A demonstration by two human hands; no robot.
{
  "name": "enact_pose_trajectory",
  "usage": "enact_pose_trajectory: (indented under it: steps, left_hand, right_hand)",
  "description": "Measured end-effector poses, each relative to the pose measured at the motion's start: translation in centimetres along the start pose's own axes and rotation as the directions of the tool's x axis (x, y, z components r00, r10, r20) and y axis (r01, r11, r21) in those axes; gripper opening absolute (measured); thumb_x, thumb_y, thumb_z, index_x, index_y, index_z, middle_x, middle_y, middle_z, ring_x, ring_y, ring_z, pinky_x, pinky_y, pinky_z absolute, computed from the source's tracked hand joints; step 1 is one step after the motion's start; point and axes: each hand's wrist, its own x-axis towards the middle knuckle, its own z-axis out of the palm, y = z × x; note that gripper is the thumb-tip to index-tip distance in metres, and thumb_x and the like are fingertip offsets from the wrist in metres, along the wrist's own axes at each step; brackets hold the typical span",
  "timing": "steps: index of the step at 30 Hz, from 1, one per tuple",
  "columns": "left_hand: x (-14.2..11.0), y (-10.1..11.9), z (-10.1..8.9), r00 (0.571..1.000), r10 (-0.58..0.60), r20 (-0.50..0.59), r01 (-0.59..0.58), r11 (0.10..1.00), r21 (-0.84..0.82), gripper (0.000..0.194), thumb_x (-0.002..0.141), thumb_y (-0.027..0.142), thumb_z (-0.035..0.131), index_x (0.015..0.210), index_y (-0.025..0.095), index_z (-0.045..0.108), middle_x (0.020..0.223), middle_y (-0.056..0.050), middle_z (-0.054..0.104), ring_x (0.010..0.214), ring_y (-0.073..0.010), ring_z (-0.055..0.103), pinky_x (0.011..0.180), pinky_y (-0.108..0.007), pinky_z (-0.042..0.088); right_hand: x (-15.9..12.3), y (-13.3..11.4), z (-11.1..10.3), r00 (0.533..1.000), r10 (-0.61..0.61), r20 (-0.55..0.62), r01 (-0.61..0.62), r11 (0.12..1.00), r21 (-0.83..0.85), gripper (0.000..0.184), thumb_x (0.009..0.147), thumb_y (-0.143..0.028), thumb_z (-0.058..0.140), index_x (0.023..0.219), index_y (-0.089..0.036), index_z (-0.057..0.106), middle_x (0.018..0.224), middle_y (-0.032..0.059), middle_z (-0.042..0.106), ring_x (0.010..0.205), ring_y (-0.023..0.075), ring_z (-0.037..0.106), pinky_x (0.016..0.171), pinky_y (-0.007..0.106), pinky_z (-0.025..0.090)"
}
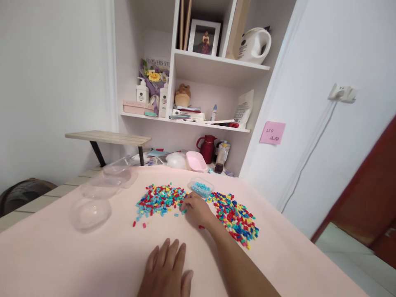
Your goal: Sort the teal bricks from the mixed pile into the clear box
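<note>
My left hand (167, 268) lies flat, palm down, on the pink tabletop (102, 264), its fingers stretched out and holding nothing. Further away, my right hand (196, 208) reaches to the right edge of a loose pile of small coloured bricks (162, 200). Its fingers are bent together at the pile; whatever is between them is too small or hidden to name. Just behind that hand stands a clear plastic tub (201, 187) with light blue bricks in it. A second brick pile (236, 218), mostly red, blue and yellow, spreads to the right of my right wrist.
Several clear plastic containers (91, 212) stand along the table's left side. At the back are a pink tray (196, 161), a dark red jug (208, 148) and a bottle (220, 159) under white shelves (213, 126). A small wooden stand (108, 137) is at the left.
</note>
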Motion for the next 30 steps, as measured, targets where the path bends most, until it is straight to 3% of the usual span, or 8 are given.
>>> enact_pose_trajectory:
  steps: [5, 11, 17, 30]
  left_hand:
    - [0.25, 0.19, -0.38, 1.000, 0.004, 0.001, -0.004, 1.000, 0.010, 0.039, 0.089, 0.040, 0.053, 0.125, 0.029, 0.061, 0.126, 0.002, 0.068, 0.115, -0.0189, 0.060, 0.097, -0.035, 0.036]
    - [0.88, 0.75, -0.80, 0.998, -0.044, -0.042, 0.045, 0.999, 0.009, 0.035, 0.085, 0.039, 0.054, 0.116, 0.028, 0.066, 0.118, 0.001, 0.072, 0.109, -0.0201, 0.063, 0.094, -0.037, 0.037]
    - [0.77, 0.82, -0.78, 0.998, -0.050, -0.036, 0.050, 0.999, -0.006, 0.035, 0.086, 0.038, 0.053, 0.117, 0.027, 0.066, 0.118, 0.000, 0.071, 0.110, -0.0208, 0.062, 0.094, -0.037, 0.037]
    - [0.81, 0.86, -0.86, 0.998, -0.051, -0.036, 0.051, 0.999, 0.002, 0.035, 0.086, 0.039, 0.053, 0.116, 0.028, 0.066, 0.118, 0.000, 0.071, 0.110, -0.0206, 0.063, 0.094, -0.037, 0.037]
  right_hand:
    - [0.00, 0.08, -0.82, 0.999, 0.021, -0.034, -0.021, 1.000, -0.001, 0.028, 0.083, -0.008, 0.055, 0.093, -0.023, 0.076, 0.099, 0.0059, 0.063, 0.089, 0.0181, 0.059, 0.080, 0.027, 0.044]
    - [-0.64, -0.64, -1.12, 0.994, 0.026, 0.104, -0.023, 0.999, -0.027, 0.023, 0.076, -0.014, 0.064, 0.092, -0.027, 0.076, 0.090, 0.0015, 0.064, 0.081, 0.0158, 0.058, 0.073, 0.025, 0.040]
    - [-0.92, -0.70, -0.89, 0.991, 0.085, 0.106, -0.078, 0.995, -0.069, 0.030, 0.068, -0.014, 0.067, 0.095, -0.026, 0.071, 0.092, -0.0003, 0.062, 0.078, 0.0151, 0.056, 0.067, 0.024, 0.035]
    - [-0.84, -0.58, -0.95, 0.986, 0.088, 0.144, -0.094, 0.995, 0.030, 0.018, 0.064, -0.018, 0.074, 0.080, -0.025, 0.072, 0.082, -0.0021, 0.062, 0.072, 0.0138, 0.053, 0.065, 0.024, 0.034]
